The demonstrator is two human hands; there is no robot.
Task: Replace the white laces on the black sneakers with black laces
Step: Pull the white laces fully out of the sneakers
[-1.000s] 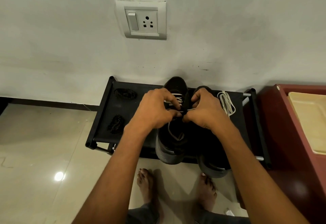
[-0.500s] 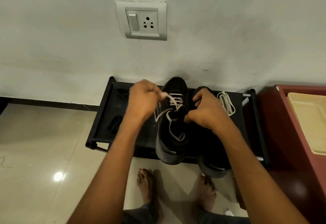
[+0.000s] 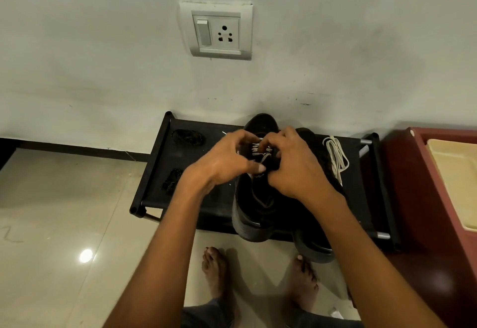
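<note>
left hand [image 3: 227, 162] back on white lace [image 3: 260, 148]

We're in a home, by the look of it. A low black shoe rack [image 3: 180, 198] on glossy floor tiles [image 3: 64, 211]. Wall socket [image 3: 218, 32] above, bare feet [image 3: 215, 268] below.

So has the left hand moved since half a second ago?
Yes. The left hand moved right, away from the black fabric rack's left side, back over the laces.
</note>
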